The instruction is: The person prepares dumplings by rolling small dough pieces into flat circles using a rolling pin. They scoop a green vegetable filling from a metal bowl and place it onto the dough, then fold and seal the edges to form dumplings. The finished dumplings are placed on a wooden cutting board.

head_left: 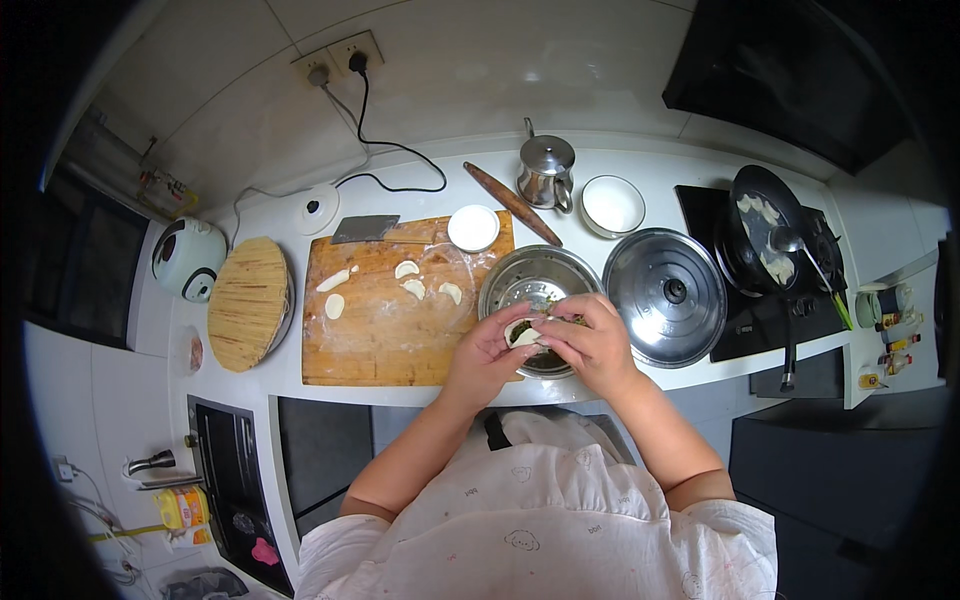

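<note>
Over the near side of a steel mixing bowl (497, 282), a dumpling (522, 336) with dark green filling showing is held between both hands. My left hand (480, 352) is closed around its left side. The fingers of my right hand (597, 345) pinch the wrapper's right edge. Bits of green filling lie in the bowl, whose near part my hands hide. On the floured wooden board (370, 362) to the left lie a few folded dumplings (413, 289), a flat round wrapper (334, 306) and a strip of dough (333, 281).
A cleaver (364, 229), a white dish (473, 228) and a rolling pin (512, 203) lie around the board's far edge. Behind the bowl stand a steel pot (547, 170) and a white bowl (613, 206). Rightward are a pan lid (650, 310) and a wok (765, 245) holding dumplings.
</note>
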`<state>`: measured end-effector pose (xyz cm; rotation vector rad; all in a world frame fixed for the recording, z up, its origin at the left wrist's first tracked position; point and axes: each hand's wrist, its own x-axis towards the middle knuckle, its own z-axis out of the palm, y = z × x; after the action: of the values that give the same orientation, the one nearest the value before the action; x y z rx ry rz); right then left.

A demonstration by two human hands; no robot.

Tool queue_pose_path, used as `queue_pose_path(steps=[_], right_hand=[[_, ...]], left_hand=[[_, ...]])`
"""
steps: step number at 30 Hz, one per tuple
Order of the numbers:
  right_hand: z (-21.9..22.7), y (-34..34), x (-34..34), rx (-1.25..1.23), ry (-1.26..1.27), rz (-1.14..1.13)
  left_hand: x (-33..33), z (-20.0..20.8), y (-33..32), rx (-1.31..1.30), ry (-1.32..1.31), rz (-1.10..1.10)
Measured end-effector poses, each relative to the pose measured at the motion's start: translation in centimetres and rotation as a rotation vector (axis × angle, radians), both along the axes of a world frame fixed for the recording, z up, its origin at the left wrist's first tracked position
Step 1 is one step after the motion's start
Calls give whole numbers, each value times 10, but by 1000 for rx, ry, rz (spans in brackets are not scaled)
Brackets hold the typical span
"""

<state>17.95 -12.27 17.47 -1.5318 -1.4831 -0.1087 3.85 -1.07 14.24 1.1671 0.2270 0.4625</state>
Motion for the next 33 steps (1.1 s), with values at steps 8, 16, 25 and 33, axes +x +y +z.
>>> queue_pose_path(steps=[8,16,25,33], right_hand=[[7,-1,4,-72,53,34],[-3,-5,-7,-95,497,26],[2,-8,-12,-59,416,-34],[5,-11,-7,-29,126,2]], left_hand=[[-2,4,-1,10,34,-14],[-3,7,-3,31,-13,-38],[-2,6,-4,41,-24,-49],[-4,8,-6,36,35,-47]])
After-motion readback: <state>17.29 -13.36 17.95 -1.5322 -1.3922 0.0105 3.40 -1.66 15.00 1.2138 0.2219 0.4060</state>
